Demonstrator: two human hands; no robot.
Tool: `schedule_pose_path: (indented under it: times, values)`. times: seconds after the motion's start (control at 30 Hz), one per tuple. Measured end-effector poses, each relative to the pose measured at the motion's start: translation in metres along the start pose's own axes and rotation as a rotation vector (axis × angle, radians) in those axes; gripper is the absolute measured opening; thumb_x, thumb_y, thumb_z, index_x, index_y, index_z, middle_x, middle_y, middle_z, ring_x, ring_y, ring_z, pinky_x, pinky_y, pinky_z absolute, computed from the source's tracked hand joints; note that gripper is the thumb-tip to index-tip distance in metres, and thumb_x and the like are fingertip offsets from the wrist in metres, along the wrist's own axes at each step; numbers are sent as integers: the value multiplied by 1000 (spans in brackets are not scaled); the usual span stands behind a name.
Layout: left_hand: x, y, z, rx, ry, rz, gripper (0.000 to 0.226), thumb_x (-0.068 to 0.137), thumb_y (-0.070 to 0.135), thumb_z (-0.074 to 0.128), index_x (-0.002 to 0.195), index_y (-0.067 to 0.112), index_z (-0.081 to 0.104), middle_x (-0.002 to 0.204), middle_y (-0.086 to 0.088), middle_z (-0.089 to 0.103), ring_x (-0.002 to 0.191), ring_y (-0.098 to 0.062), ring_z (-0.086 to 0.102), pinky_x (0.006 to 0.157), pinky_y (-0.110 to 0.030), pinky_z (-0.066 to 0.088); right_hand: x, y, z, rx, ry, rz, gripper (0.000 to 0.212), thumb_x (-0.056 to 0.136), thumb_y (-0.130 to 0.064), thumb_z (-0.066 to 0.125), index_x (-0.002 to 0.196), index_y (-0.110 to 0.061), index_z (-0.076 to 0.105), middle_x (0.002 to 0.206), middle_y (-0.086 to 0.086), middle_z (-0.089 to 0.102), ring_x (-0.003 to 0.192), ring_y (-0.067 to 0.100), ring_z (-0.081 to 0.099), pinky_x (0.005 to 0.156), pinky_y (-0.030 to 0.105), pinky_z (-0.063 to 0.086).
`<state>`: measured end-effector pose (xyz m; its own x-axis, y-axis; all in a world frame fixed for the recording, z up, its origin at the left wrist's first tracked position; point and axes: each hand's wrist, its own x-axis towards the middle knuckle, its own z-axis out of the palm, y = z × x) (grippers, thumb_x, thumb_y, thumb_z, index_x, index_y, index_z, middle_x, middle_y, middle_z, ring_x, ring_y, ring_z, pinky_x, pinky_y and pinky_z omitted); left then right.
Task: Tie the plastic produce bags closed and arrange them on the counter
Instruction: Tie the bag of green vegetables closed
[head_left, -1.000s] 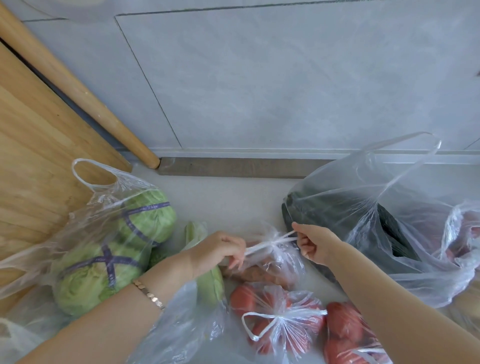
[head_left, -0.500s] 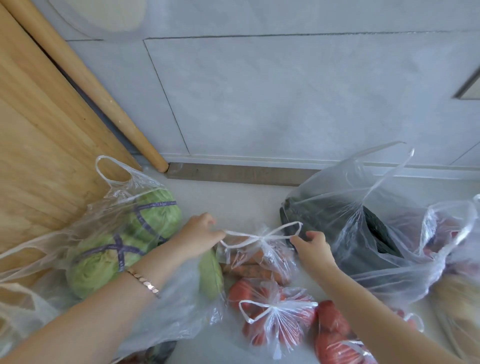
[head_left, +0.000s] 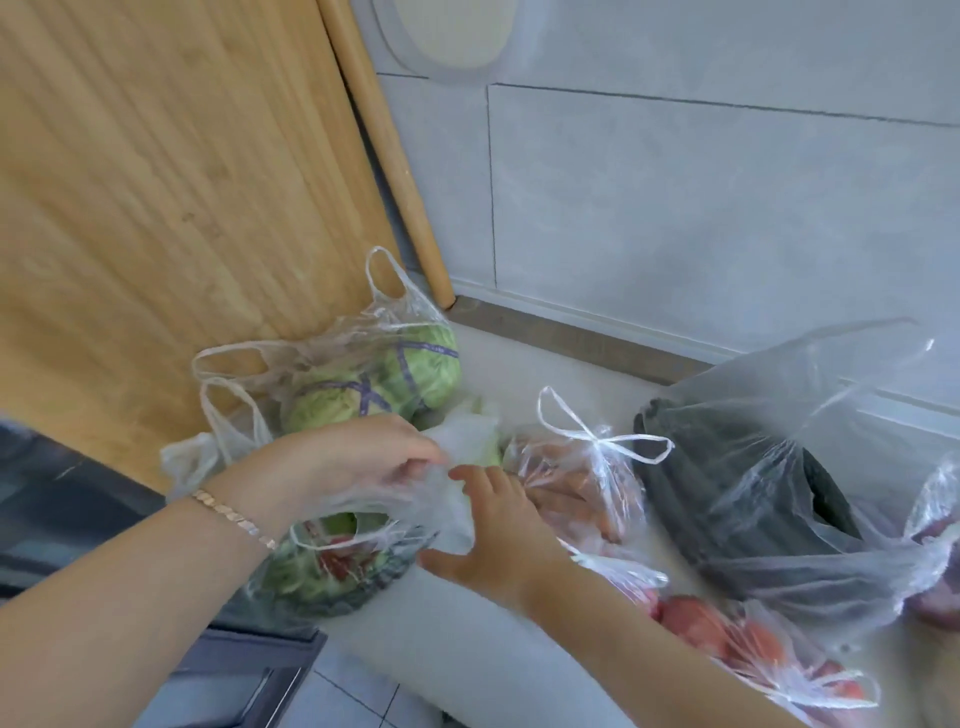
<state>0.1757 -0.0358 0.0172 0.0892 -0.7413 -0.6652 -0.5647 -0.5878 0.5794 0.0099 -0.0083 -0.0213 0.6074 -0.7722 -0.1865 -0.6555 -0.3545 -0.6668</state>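
Left grip (head_left: 353, 462) moved from carrot bag (head_left: 576, 483), now pinching greens bag (head_left: 337, 566), right grip (head_left: 498, 535) straight-fingered against it, cabbage bag (head_left: 374, 374) behind

Produce bags (head_left: 597, 467): thin clear glossy plastic, crinkled. Cutting board (head_left: 171, 182) behind them: matt grained wood. Wall tiles (head_left: 701, 208): smooth grey.

Cabbage bag (head_left: 400, 369): pale green heads, crossed purple bands. Carrot bag (head_left: 571, 488): orange contents, clear film. Tomato bag (head_left: 737, 639): red. Large bag (head_left: 743, 499): dark green-black contents. Held bag (head_left: 447, 519): translucent whitish film. Cutting board (head_left: 156, 208): light wood grain. Wall tiles (head_left: 727, 208): pale grey. Bracelet (head_left: 234, 519): gold
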Motion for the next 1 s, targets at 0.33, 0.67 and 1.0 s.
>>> schedule_pose_path:
  times: [0.33,0.67,1.0]
  values:
    - [12,26,-26,-563,-204,185,15,78,21,60,69,12,52,78,-3,60,76,-19,52,81,-33,41,34,-25,-13,602,366,132,24,91,-26,51,84,-5,61,81,12,62,70,13,52,68,24,42]
    - [66,47,-93,-452,203,508,37,76,23,58,39,22,58,48,11,57,72,-13,50,78,-29,35,43,-12,-67,843,869,518,31,76,-1,52,54,-16,36,47,-4,39,50,7,43,55,26,31]
    - [65,58,-96,-492,-122,535,41,93,-11,34,116,11,59,88,-8,65,50,-9,61,50,-26,57,9,-6,-96,905,815,749,42,88,-43,53,78,-2,56,59,0,50,51,16,49,53,24,52]
